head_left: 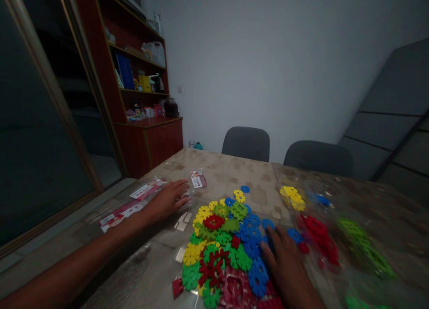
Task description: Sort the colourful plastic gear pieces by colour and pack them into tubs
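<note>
A heaped pile of flower-shaped plastic interlocking discs in blue [250, 230], yellow [194, 253], green [191, 275] and red [213, 222] covers the table's near middle. My right hand [286, 260] lies at the pile's right edge, fingers apart, by the blue discs. Left of the pile, my left hand [172, 195] reaches over the table with its fingers stretched out. Something clear, perhaps plastic film, shows by its fingertips. A small printed card [199, 179] lies just beyond that hand.
On the right, clear bags hold yellow discs [292, 197], red pieces [320, 239] and light green pieces [365, 246]. Printed packaging [122, 215] lies on the left of the patterned table [254, 175]. Two grey chairs [246, 143] stand behind it, with a wooden cabinet [150, 139] at back left.
</note>
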### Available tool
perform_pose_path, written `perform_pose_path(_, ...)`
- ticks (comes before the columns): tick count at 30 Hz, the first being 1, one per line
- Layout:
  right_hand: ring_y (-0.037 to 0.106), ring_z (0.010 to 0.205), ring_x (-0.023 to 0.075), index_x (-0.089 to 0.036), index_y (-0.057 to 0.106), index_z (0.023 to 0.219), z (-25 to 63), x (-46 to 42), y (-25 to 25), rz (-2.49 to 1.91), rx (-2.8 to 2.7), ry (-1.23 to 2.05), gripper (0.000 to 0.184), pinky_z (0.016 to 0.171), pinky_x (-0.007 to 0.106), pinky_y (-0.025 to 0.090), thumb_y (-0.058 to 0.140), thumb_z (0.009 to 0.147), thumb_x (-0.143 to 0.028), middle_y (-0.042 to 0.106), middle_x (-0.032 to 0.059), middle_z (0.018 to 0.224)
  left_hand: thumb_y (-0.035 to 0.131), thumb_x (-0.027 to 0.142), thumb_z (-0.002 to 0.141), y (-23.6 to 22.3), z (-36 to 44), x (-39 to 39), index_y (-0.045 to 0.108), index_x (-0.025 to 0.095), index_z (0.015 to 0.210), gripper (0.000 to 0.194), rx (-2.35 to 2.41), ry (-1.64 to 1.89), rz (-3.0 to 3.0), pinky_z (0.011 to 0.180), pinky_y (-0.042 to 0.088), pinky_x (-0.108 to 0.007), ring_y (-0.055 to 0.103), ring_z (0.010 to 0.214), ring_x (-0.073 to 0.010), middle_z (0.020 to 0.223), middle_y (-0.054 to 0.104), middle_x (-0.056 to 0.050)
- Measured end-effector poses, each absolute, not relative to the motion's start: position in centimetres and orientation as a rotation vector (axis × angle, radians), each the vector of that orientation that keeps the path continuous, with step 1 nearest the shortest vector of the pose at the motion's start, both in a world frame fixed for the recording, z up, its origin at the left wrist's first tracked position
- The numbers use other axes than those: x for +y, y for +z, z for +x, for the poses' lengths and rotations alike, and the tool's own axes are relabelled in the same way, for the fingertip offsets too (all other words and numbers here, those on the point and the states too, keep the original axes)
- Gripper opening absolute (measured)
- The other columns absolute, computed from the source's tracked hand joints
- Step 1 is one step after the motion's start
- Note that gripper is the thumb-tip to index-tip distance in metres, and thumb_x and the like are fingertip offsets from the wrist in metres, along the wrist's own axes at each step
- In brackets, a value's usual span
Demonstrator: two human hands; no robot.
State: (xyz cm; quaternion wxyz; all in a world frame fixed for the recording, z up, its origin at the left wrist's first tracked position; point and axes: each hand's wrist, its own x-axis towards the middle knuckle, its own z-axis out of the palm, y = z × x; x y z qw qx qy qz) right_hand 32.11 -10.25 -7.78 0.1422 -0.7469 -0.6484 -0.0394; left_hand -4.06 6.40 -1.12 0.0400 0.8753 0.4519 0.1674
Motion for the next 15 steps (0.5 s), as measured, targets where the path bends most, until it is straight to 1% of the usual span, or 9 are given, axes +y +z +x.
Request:
perform_pose_path(2,0.052,0.134,0.0352,-0.013,0.059,0.136,32.6,-10.1,-7.6,-2.126,-1.87,-0.081,0.054,0.11,0.051,0.041,0.038,0.097,-0.044,0.054,0.0213,0.146,0.043,0.041,0.098,-0.7,-1.5,6.8,0.056,0.015,0.136,0.048,1.25,0.569,2.683,0.116,0.032,-0.045,0.047,0.136,-0.0301,0.149,0.051,-0.016)
perform_pose_path(3,0.051,0.134,0.0354,-0.014,0.059,0.137,32.9,-10.0,-7.7,-2.118,-1.87,-0.083,0.054,0.109,0.052,0.041,0.038,0.098,-0.045,0.054,0.021,0.146,0.043,0.04,0.099,-0.6,0.1,7.0,0.055,0.016,0.137,0.047,1.179,0.583,2.682,0.116,0.033,-0.043,0.048,0.136,-0.0279,0.148,0.052,-0.013)
perform_pose_path(5,0.05,0.134,0.0368,-0.015,0.059,0.137,33.4,-9.9,-7.9,-2.118,-1.865,-0.109,0.054,0.108,0.054,0.042,0.039,0.098,-0.046,0.054,0.0213,0.145,0.045,0.041,0.099,-0.4,3.7,7.5,0.055,0.019,0.136,0.044,1.043,0.583,2.675,0.114,0.036,-0.042,0.051,0.133,-0.0266,0.145,0.056,-0.01)
perform_pose_path(8,0.048,0.135,0.0392,-0.011,0.06,0.136,33.1,-10.1,-8.1,-2.178,-1.811,-0.193,0.054,0.109,0.055,0.041,0.041,0.097,-0.044,0.052,0.0242,0.146,0.049,0.041,0.1,-0.5,9.1,8.6,0.053,0.02,0.139,0.045,0.841,0.534,2.666,0.114,0.036,-0.037,0.05,0.135,-0.0245,0.148,0.053,-0.009)
perform_pose_path(9,0.048,0.135,0.0392,-0.011,0.06,0.135,32.8,-10.2,-8.0,-2.198,-1.795,-0.218,0.053,0.109,0.054,0.04,0.042,0.097,-0.043,0.052,0.0241,0.145,0.051,0.041,0.101,-0.7,10.8,9.0,0.053,0.019,0.139,0.044,0.791,0.513,2.661,0.114,0.037,-0.037,0.049,0.135,-0.0248,0.148,0.053,-0.01)
perform_pose_path(11,0.048,0.136,0.038,-0.013,0.061,0.134,32.1,-10.4,-7.8,-2.219,-1.778,-0.241,0.05,0.109,0.053,0.041,0.044,0.097,-0.041,0.054,0.0217,0.145,0.054,0.038,0.1,-1.1,13.6,9.9,0.056,0.019,0.136,0.04,0.72,0.471,2.648,0.111,0.041,-0.043,0.052,0.131,-0.0273,0.144,0.055,-0.012)
perform_pose_path(13,0.048,0.136,0.037,-0.016,0.06,0.135,31.5,-10.3,-7.3,-2.22,-1.786,-0.223,0.049,0.109,0.053,0.041,0.045,0.096,-0.041,0.054,0.0194,0.145,0.059,0.035,0.099,-1.6,15.6,10.8,0.058,0.019,0.13,0.035,0.686,0.43,2.633,0.101,0.049,-0.049,0.059,0.119,-0.0284,0.136,0.058,-0.012)
perform_pose_path(15,0.046,0.138,0.037,-0.016,0.058,0.137,31.2,-10.1,-6.5,-2.233,-1.796,-0.202,0.049,0.11,0.053,0.039,0.046,0.097,-0.041,0.052,0.0198,0.147,0.061,0.033,0.098,-2.1,16.6,11.4,0.06,0.018,0.126,0.032,0.663,0.388,2.617,0.091,0.054,-0.048,0.062,0.109,-0.0267,0.129,0.06,-0.01)
